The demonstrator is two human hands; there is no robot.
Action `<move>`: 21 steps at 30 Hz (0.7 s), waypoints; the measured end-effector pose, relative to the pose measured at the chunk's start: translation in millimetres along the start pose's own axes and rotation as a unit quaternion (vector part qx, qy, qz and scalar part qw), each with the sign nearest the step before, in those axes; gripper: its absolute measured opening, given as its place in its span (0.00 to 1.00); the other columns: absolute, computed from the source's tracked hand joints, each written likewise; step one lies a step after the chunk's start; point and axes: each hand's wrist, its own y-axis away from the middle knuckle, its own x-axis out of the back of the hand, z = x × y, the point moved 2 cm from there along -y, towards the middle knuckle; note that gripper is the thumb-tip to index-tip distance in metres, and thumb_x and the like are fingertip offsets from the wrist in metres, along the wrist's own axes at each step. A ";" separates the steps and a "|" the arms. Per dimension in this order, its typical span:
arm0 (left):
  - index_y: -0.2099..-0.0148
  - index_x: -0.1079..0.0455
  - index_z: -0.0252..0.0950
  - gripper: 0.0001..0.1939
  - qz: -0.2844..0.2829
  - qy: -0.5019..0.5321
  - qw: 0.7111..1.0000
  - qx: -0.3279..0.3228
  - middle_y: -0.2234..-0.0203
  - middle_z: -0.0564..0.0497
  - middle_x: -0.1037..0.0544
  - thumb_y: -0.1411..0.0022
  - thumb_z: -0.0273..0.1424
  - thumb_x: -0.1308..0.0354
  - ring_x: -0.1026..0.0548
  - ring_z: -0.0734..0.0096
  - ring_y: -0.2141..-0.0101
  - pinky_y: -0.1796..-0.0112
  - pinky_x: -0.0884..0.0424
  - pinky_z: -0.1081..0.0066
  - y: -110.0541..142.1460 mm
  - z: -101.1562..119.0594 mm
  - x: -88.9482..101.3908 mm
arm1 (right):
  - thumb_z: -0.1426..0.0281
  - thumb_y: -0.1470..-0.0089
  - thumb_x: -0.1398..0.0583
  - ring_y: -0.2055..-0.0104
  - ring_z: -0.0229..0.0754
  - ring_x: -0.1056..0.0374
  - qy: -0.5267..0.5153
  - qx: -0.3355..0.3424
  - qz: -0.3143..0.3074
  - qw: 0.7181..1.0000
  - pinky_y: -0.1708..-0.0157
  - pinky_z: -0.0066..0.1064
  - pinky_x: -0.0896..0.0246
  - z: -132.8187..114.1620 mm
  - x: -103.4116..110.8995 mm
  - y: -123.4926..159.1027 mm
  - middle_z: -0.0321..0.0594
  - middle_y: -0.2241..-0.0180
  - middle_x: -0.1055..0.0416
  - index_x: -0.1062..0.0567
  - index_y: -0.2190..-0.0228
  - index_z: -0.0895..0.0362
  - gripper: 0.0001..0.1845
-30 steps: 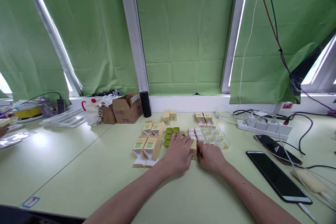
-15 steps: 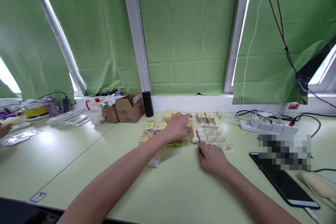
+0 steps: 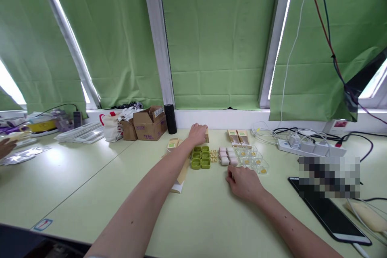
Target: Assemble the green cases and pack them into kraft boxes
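Note:
At the back of the table my left hand (image 3: 198, 134) is closed, and a small tan cardboard box (image 3: 207, 135) shows at its fingertips; the hand hides the rest. In front of it stand several square green cups (image 3: 200, 157) in two columns. Small yellowish pieces (image 3: 213, 156) lie to their right, followed by several pinkish-white marshmallow-like blocks (image 3: 228, 156). My right hand (image 3: 244, 181) rests on the table just in front of these blocks, fingers curled; whether anything is inside is hidden. Clear plastic cups (image 3: 251, 159) with yellow bits sit beyond it.
Two tan boxes with windows (image 3: 238, 138) stand behind the clear cups. More tan packaging (image 3: 182, 171) lies under my left forearm. A phone (image 3: 329, 209) and a power strip (image 3: 311, 148) are at right. A cardboard carton (image 3: 150, 124) and black cylinder (image 3: 170, 119) stand at back left.
My left hand has moved back and left with the small box, from over the green cups to the rear of the table. The cups and yellowish pieces are now uncovered. My right hand stays put.

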 end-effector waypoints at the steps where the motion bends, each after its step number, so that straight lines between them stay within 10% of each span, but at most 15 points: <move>1: 0.43 0.32 0.36 0.21 -0.004 -0.007 1.000 0.000 0.51 0.39 0.21 0.38 0.27 0.39 0.31 0.46 0.46 0.45 0.40 0.57 -0.6 -0.3 -6.0 | 0.67 0.36 0.43 0.60 0.55 0.22 0.000 0.000 0.000 1.000 0.67 0.34 0.45 -0.1 0.4 0.3 0.47 0.61 0.18 0.23 0.61 0.55 0.08; 21: 0.43 0.33 0.32 0.21 0.000 -0.018 0.999 0.030 0.42 0.31 0.31 0.39 0.26 0.42 0.34 0.42 0.41 0.44 0.39 0.53 47.4 31.3 -35.5 | 0.67 0.36 0.43 0.59 0.55 0.22 0.004 0.005 -0.005 1.000 0.66 0.35 0.44 -1.4 0.0 0.5 0.48 0.61 0.19 0.24 0.61 0.54 0.08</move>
